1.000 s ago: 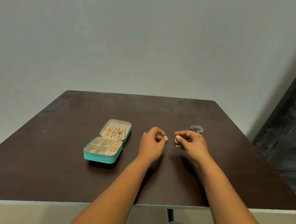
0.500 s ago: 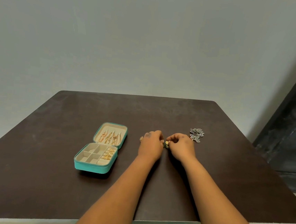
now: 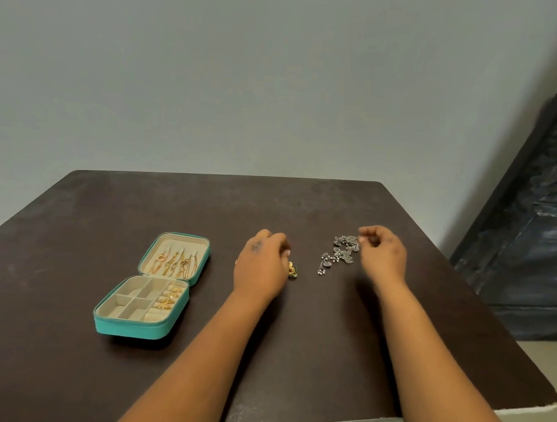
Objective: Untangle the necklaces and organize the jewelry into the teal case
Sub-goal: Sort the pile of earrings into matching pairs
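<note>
Just beside right hand (image 3: 385, 255), silver jewelry (image 3: 339, 254), left hand (image 3: 261, 267) near gold piece (image 3: 293, 270)

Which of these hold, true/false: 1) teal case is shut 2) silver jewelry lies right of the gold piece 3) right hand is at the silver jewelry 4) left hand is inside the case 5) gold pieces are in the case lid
1) False: the teal case lies open on the table.
2) True: the silver jewelry lies right of the gold piece.
3) True: the right hand is at its far end.
4) False: the left hand is beside the gold piece, apart from the case.
5) True.
</note>
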